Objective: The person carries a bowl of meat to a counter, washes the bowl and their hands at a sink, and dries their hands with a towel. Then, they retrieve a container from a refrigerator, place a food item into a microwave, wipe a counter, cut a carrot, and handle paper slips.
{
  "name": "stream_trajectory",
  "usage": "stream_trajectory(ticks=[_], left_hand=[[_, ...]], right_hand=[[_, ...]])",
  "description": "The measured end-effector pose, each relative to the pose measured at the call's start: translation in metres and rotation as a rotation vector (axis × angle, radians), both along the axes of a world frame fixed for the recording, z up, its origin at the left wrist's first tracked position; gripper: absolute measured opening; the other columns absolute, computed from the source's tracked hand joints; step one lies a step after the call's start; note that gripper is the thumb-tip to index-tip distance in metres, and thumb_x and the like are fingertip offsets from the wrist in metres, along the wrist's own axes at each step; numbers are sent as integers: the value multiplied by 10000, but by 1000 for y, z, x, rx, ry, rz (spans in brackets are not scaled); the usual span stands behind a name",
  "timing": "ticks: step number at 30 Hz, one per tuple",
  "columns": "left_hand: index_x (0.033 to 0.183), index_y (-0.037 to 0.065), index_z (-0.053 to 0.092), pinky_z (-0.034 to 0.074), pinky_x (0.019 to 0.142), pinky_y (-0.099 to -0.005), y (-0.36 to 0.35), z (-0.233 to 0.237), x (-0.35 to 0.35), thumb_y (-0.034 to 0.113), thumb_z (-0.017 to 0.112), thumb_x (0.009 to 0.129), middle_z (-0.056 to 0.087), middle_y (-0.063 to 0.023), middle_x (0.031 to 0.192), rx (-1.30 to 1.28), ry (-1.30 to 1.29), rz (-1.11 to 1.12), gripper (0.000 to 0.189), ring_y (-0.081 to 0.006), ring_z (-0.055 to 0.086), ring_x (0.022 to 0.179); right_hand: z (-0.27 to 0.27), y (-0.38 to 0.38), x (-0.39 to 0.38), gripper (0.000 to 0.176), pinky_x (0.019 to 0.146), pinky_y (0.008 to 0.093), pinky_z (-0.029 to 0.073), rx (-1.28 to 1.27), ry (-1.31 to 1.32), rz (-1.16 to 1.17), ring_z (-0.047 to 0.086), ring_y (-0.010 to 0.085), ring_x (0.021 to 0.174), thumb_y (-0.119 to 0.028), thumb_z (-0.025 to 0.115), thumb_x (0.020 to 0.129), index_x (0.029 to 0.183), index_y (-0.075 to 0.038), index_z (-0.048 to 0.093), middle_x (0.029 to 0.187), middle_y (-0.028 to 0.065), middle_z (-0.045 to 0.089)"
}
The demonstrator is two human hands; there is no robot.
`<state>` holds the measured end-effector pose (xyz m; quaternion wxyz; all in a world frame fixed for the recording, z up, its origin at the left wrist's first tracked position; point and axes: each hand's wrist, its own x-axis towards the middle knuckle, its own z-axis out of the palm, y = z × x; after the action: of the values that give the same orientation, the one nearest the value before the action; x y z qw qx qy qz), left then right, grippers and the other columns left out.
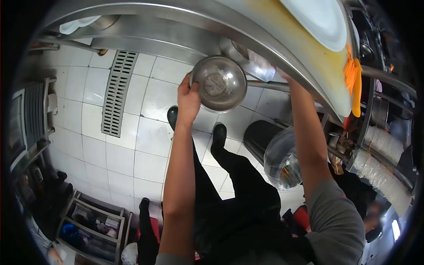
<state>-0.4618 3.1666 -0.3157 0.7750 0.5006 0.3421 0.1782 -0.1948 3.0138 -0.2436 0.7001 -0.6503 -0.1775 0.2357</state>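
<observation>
My left hand (pixel 189 100) grips the rim of a round stainless steel mixing bowl (pixel 233 74), thumb over the edge. The bowl is tilted so its inside faces me, and a whitish patch shows at its bottom. My right hand (pixel 284 75) reaches in under the edge of the steel counter (pixel 212 21); its fingers are mostly hidden there. Closest to it is a blurred, shiny metal container (pixel 264 70) below the counter. Another metal bowl (pixel 233 51) sits partly hidden beside that container.
On the counter lie a stained cutting board (pixel 282 26), a white oval plate (pixel 320 22), orange strips (pixel 351 70) and an orange-handled tool (pixel 357 92). A lined black bin (pixel 282 163) stands by my legs. A drain grate (pixel 119 92) crosses the tiled floor; stacked containers (pixel 382 176) are at right.
</observation>
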Motion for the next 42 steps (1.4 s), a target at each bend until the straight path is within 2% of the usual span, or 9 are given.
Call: stream_trajectory(ticks=[4, 5, 13, 19, 26, 31, 33, 37, 42], left_hand=[[1151, -31, 600, 445, 871, -281, -15, 32, -7, 62, 431, 889, 663, -111, 997, 69, 86, -63, 325, -166, 582, 947], [1151, -31, 600, 445, 871, -281, -22, 40, -11, 62, 431, 889, 663, -111, 997, 85, 76, -72, 325, -166, 582, 947], [1094, -34, 615, 460, 709, -266, -67, 131, -62, 40, 428, 860, 644, -69, 855, 178, 103, -172, 308, -129, 551, 762], [1130, -36, 601, 464, 787, -307, -96, 210, -62, 67, 419, 870, 651, -107, 913, 275, 87, -433, 334, -173, 579, 839], [1172, -34, 589, 447, 887, -340, -104, 278, -11, 37, 406, 862, 661, -159, 1016, 348, -152, -747, 367, -237, 605, 944], [1187, -26, 588, 431, 905, -339, -143, 311, 16, 37, 402, 852, 648, -151, 1046, 342, -197, -930, 388, -232, 581, 967], [1189, -23, 588, 430, 905, -341, -153, 316, 17, 44, 405, 855, 644, -152, 1051, 348, -181, -955, 387, -234, 576, 973], [1172, -25, 588, 442, 880, -361, -171, 317, 45, 49, 404, 858, 642, -144, 1023, 339, -320, -1010, 372, -229, 580, 940], [1157, -18, 580, 482, 771, -341, -220, 337, 58, 61, 399, 868, 635, -138, 1001, 289, -344, -1079, 351, -206, 590, 849]], right_hand=[[9, -16, -83, 530, 823, 340, 510, -359, -816, 746, 619, 214, 963, -248, 680, 865, 1332, -57, 514, 1112, 123, 636], [24, -10, -124, 611, 936, 364, 481, -495, -95, 613, 608, 263, 1068, -148, 727, 813, 1366, -66, 481, 1187, 149, 627], [94, -61, -221, 526, 981, 458, 459, -651, -1017, 616, 505, 370, 1167, -129, 740, 683, 1185, -99, 585, 1313, 143, 464], [162, -110, -239, 492, 914, 462, 494, -1026, -765, 437, 529, 333, 1143, -150, 725, 709, 1180, -115, 589, 1188, 153, 502], [284, -168, -258, 616, 929, 464, 476, -877, -912, 82, 527, 406, 1133, -127, 754, 682, 1251, -46, 529, 1196, 219, 500], [288, -168, -265, 623, 872, 462, 496, -995, -701, 44, 563, 411, 1074, -100, 713, 692, 1287, -116, 533, 1192, 219, 508], [298, -176, -262, 607, 896, 455, 486, -1105, -962, -333, 544, 404, 1111, -123, 703, 713, 1293, -97, 526, 1184, 220, 508], [332, -217, -265, 617, 1040, 455, 403, -843, -688, -82, 457, 425, 1238, -115, 701, 711, 1296, -47, 517, 1334, 252, 456], [300, -240, -241, 559, 1032, 448, 402, -1148, -861, -199, 473, 425, 1198, -80, 674, 718, 1260, -28, 546, 1299, 238, 481]])
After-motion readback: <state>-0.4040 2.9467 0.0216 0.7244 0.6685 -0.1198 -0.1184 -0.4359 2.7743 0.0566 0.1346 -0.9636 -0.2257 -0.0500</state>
